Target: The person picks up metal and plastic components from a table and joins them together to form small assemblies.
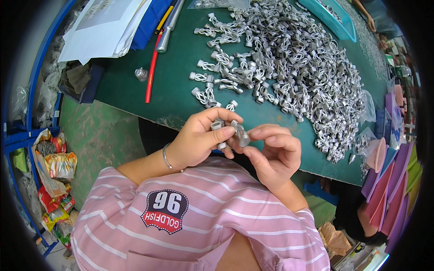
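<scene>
My left hand (199,137) is closed around a few small silvery metal fittings with ribbed, thread-like ends and twisted loops. Between its thumb and fingers one metal fitting (242,134) sticks out toward the right. The thumb and forefinger of my right hand (275,156) close on the free end of that fitting, while its other fingers curl loosely. Both hands are held in front of my body, just off the near edge of the green table (122,90). A large heap of the same metal fittings (289,58) covers the table beyond them, with loose ones nearest my left hand.
A red pencil (149,77), a metal screwdriver-like tool (165,38) and papers (104,27) lie at the far left. At the far right stands a teal tray (332,20). Stacked coloured bins (393,189) border the right side; a blue rack (27,140) is on the left.
</scene>
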`<state>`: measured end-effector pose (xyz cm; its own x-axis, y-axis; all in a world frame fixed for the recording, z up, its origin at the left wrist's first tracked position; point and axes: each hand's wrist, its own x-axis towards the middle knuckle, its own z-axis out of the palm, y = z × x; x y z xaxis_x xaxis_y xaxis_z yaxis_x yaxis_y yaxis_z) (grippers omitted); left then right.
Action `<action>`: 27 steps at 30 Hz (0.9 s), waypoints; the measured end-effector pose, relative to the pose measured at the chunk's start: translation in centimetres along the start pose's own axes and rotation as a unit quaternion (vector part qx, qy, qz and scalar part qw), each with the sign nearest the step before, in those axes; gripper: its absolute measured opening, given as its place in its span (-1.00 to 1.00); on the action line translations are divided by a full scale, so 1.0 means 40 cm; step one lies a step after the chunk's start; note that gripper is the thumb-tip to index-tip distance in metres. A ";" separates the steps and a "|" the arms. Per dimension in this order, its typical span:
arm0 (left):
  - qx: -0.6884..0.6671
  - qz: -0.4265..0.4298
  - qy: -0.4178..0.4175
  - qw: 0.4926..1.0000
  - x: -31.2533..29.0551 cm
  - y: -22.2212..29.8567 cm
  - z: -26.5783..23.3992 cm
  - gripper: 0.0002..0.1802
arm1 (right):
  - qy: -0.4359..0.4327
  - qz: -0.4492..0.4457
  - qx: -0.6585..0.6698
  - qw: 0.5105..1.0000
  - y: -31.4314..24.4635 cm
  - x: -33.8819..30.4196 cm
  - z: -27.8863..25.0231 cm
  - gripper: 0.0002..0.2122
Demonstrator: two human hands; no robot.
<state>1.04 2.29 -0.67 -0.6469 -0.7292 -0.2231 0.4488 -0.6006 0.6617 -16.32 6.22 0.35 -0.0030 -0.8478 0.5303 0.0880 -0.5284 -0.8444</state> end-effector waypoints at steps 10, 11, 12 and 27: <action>-0.112 0.128 0.018 0.985 -0.029 0.042 -0.062 -0.93 | -0.111 0.038 -0.336 0.934 0.044 0.064 0.029 -0.75; -0.091 0.122 0.044 0.987 -0.029 0.048 -0.056 -0.95 | -0.142 0.043 -0.366 0.919 0.048 0.071 0.039 -0.73; -0.079 0.118 0.056 0.988 -0.027 0.047 -0.052 -0.95 | -0.171 0.047 -0.395 0.901 0.049 0.075 0.044 -0.71; 0.265 -0.017 0.075 0.961 0.007 0.083 0.012 -0.76 | -0.010 0.058 -0.210 0.976 0.014 0.055 -0.018 -0.78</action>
<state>2.04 0.25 1.81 -0.5410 -0.7757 -0.3250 0.0264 -0.4020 0.9153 -17.00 4.02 0.98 0.0028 -0.9040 0.4276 -0.3299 -0.4045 -0.8530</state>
